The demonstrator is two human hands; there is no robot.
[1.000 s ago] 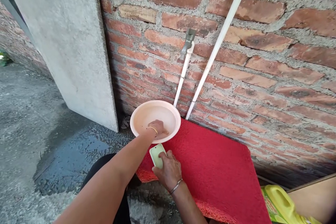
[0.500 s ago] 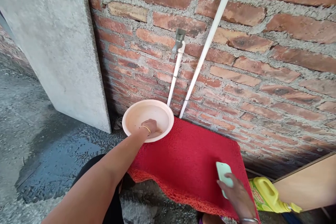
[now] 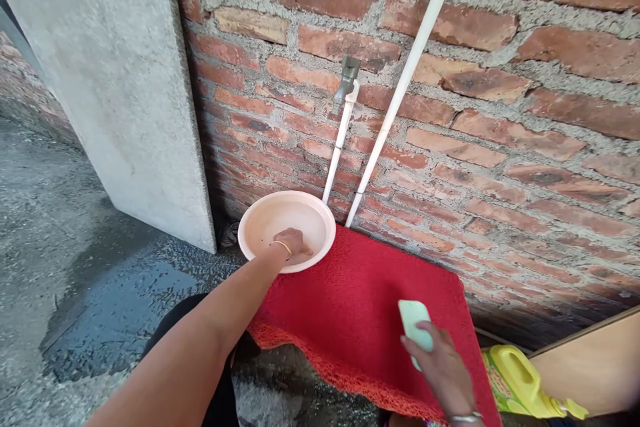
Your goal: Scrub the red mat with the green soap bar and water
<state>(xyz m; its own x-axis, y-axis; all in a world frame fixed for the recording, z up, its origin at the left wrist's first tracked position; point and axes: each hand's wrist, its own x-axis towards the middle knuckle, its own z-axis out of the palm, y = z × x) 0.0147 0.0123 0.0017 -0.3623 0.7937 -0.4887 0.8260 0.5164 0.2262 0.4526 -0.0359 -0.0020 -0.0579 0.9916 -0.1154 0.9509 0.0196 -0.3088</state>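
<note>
My left hand (image 3: 295, 245) reaches into a pale pink plastic basin (image 3: 260, 221) at the foot of the brick wall, fingers curled at its near rim; whether it grips anything inside is unclear. My right hand (image 3: 440, 370) holds a light green brush (image 3: 413, 319) flat on a red mat (image 3: 360, 307), near the mat's right end. The mat lies on the ground against the wall, its left corner next to the basin. A gold bangle is on my left wrist, a silver one on my right.
A grey tap (image 3: 347, 82) on a white pipe (image 3: 336, 159) hangs above the basin; a second white pipe (image 3: 400, 90) runs diagonally up the wall. A concrete slab (image 3: 115, 80) leans at left. Wet concrete floor (image 3: 115, 307). A yellow jug (image 3: 523, 387) and a wooden board (image 3: 590, 367) are at lower right.
My right hand has carried the green brush across the red mat from beside the basin to the mat's right end. My left hand has stayed in the basin.
</note>
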